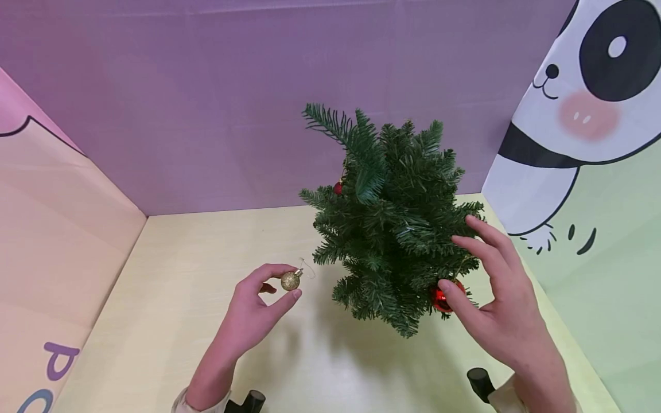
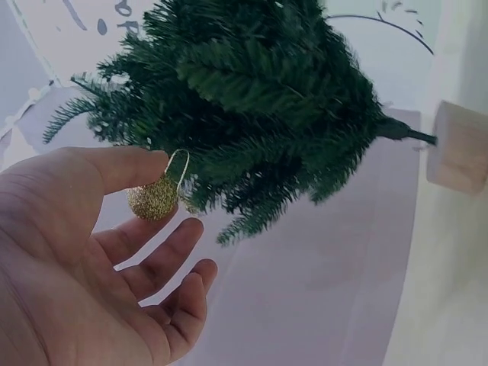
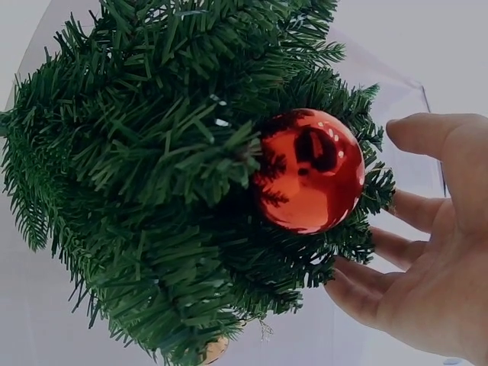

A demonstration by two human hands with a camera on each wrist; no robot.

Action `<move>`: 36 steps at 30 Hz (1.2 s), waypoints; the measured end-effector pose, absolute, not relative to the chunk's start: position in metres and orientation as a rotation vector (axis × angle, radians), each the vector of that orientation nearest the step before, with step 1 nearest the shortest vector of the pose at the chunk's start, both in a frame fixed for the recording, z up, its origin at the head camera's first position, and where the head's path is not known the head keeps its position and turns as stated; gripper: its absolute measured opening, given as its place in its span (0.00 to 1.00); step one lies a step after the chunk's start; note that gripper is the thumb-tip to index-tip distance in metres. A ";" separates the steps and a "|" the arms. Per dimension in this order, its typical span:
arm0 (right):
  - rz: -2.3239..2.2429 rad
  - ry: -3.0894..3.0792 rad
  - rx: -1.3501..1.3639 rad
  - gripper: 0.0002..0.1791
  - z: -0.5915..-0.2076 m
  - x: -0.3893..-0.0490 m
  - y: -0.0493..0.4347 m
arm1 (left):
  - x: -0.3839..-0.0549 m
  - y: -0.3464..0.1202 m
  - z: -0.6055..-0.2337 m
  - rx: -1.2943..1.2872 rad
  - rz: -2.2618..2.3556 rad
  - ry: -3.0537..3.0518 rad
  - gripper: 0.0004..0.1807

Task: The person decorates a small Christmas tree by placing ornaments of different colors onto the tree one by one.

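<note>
A small gold glitter ball ornament (image 1: 290, 280) with a thin loop of string is pinched between the thumb and fingers of my left hand (image 1: 254, 310), left of the tree. The green artificial Christmas tree (image 1: 392, 229) stands toward the back right of the table. A shiny red ball ornament (image 3: 311, 171) hangs on its right side. Beside that ball my right hand (image 1: 498, 287) is spread with bent, parted fingers near the branches, holding nothing. Whether its fingertips touch the needles I cannot tell.
A smaller red ornament (image 1: 338, 187) hangs on the tree's left side, and a gold one (image 3: 216, 350) shows low in the right wrist view. The tree's trunk ends in a pale round base (image 2: 460, 149). A purple panel (image 1: 206, 115) stands behind the light table (image 1: 196, 258).
</note>
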State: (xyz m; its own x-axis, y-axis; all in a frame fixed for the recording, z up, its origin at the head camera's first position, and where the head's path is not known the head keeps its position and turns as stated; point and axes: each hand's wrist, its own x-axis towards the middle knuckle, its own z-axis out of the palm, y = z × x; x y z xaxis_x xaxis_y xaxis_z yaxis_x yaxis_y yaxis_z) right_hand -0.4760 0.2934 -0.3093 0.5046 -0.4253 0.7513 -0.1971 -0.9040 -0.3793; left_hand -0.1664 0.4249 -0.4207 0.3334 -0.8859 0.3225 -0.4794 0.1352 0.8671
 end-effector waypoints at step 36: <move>-2.055 0.223 -1.998 0.12 -0.315 -0.439 0.316 | -0.186 0.425 -0.393 1.371 -0.444 -1.352 0.21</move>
State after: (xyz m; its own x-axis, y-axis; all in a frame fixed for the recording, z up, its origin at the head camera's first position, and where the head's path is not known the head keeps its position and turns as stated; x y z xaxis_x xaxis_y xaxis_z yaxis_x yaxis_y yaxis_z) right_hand -0.4388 0.3158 -0.3150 -0.0155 -0.2944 0.9555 0.0822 -0.9528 -0.2923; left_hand -0.1863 0.4246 -0.3934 0.2772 -0.8682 0.4116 -0.4551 0.2587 0.8521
